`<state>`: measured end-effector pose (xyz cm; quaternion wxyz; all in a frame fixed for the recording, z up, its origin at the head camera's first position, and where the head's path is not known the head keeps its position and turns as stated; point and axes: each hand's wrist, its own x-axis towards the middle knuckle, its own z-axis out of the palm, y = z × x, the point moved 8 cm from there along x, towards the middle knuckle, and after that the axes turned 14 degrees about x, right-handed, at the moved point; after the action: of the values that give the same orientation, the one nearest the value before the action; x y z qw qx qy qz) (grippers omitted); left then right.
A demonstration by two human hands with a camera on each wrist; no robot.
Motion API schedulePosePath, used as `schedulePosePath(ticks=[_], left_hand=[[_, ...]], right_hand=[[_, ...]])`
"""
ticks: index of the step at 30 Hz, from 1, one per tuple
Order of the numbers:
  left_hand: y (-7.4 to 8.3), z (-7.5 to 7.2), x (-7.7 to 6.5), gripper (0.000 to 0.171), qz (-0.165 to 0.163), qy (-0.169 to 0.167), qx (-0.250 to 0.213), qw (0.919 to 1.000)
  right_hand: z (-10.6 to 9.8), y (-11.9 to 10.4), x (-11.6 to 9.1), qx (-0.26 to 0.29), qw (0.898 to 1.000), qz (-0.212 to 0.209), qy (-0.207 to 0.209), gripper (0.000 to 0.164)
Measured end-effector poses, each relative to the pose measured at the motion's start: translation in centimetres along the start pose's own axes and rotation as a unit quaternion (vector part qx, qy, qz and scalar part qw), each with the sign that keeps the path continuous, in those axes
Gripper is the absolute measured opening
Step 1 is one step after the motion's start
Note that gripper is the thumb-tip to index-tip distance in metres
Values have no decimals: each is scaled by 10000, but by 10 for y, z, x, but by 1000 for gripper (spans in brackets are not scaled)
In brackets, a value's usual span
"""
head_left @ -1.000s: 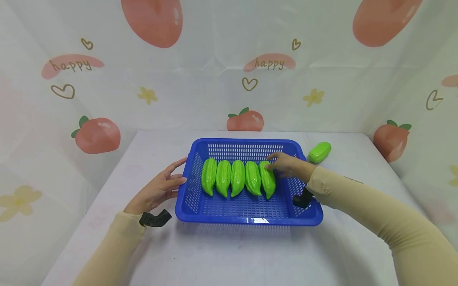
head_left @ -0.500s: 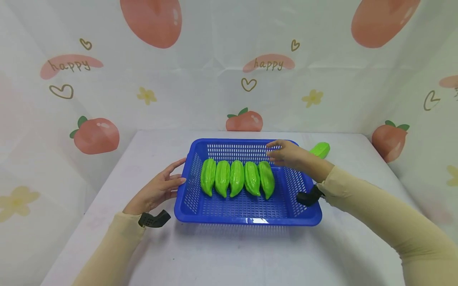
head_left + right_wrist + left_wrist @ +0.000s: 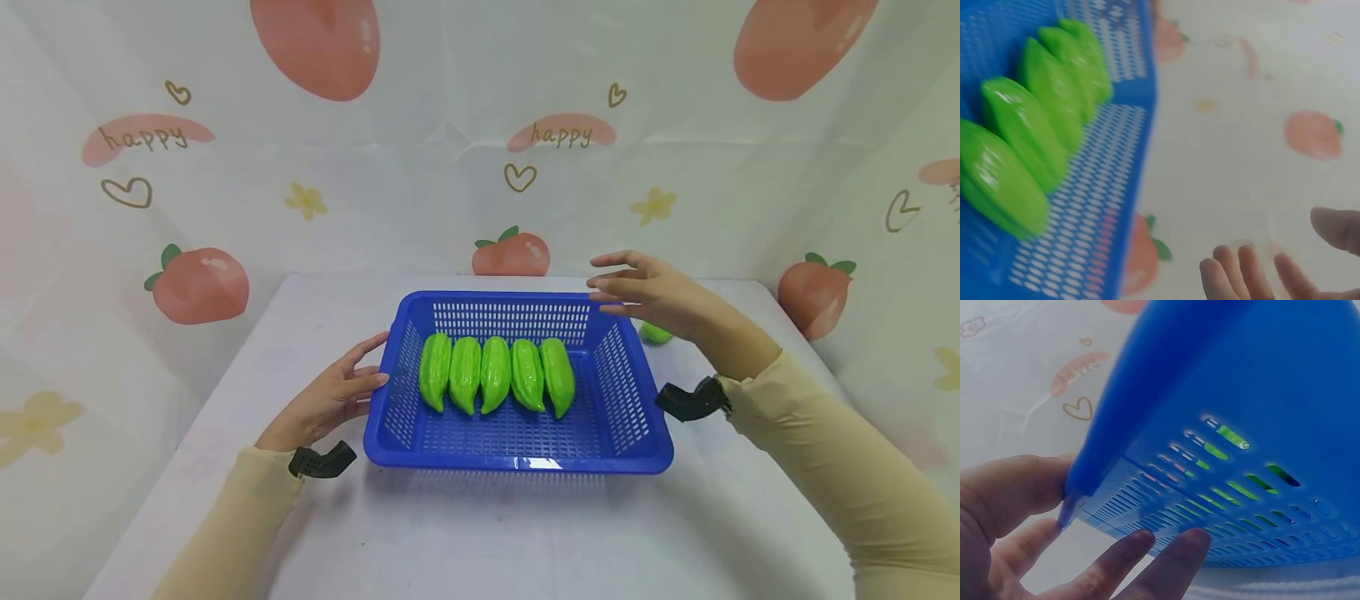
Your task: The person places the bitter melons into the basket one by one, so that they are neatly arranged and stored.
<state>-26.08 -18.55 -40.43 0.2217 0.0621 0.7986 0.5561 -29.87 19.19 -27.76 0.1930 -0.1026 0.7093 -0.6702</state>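
Several shiny bright green bitter melons (image 3: 496, 375) lie side by side in a blue perforated plastic basket (image 3: 517, 464), their pointed ends toward the front. At the basket's left rim, my left hand (image 3: 330, 398) holds on, thumb over the rim and the other fingers against the outer wall, as the left wrist view shows. My right hand (image 3: 660, 300) hovers over the basket's back right corner, fingers spread and holding nothing. Below it on the table, another green melon (image 3: 657, 333) is mostly hidden by the hand.
The basket stands on a table with a white cloth (image 3: 480, 533). Behind it hangs a pale backdrop (image 3: 420, 167) printed with peaches, hearts and flowers. A black wrist camera (image 3: 322, 461) sits on the left wrist, another camera (image 3: 690, 400) on the right.
My right hand has left the rightmost melon in the basket and moved up and to the right, past the rim, toward the melon outside. The left hand has stayed at the rim.
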Motion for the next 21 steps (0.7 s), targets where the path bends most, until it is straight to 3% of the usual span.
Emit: schedulePosePath(ticks=[6, 10, 16, 21], left_hand=[[-1, -1, 0, 78, -67, 24, 94, 9999], [-1, -1, 0, 78, -49, 9, 114, 9999], [-2, -1, 0, 78, -53, 39, 94, 9999], [-3, -1, 0, 78, -67, 64, 79, 9999]], right_hand=[[-33, -17, -11, -223, 9980, -423, 407, 44], [-57, -19, -16, -14, 9962, -740, 466, 36], [-88, -8, -20, 699, 9917, -948, 510, 29], [-110, 13, -18, 1062, 9863, -978, 792, 26]])
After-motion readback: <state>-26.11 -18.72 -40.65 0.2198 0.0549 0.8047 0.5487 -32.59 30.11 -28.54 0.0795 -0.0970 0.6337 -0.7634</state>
